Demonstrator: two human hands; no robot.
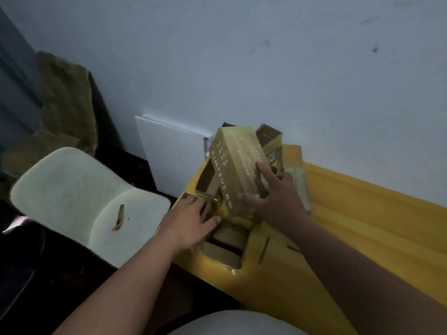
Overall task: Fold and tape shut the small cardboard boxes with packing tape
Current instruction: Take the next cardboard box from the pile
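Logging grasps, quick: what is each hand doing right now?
Left hand: open, fingers resting on the boxes in the bin.
Right hand: holding the printed box.

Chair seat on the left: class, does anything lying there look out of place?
Yes. A small knife-like tool lies loose on the pale chair seat, away from both hands and the boxes, where someone could sit on it.

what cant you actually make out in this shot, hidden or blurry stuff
Head view only:
- Tape roll: none visible; the left hand covers whatever it touches among the boxes.
- Brown box: its near end is hidden by the right hand, so taped or not is unclear.
- Small print on the box: blurred.
- Object on the chair: too small to identify.
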